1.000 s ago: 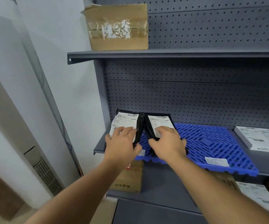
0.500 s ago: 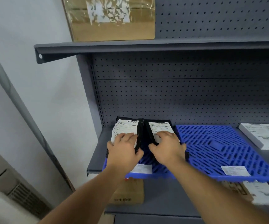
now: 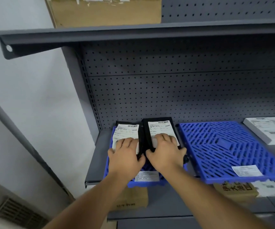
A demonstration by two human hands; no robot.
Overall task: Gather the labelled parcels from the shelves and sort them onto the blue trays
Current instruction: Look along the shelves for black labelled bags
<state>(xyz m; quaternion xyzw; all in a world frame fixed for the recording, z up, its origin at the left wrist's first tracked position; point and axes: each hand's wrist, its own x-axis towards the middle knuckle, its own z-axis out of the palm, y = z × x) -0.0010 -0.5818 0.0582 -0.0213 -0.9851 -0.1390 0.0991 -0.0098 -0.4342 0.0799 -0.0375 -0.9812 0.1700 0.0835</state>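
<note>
Black soft parcels, probably light: your left hand point(image 3: 125, 156) and right hand point(image 3: 165, 152) press 1 each, fingers flat; lift by edges.

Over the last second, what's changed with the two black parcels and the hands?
Both black parcels slid further back onto the left blue tray, pushed by the hands. Left hand still presses the left parcel, right hand the right parcel. Nothing released; the right blue tray stays bare.

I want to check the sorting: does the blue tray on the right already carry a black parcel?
No, the right blue tray bears only a small white label; both black parcels lie on the left blue tray.
</note>
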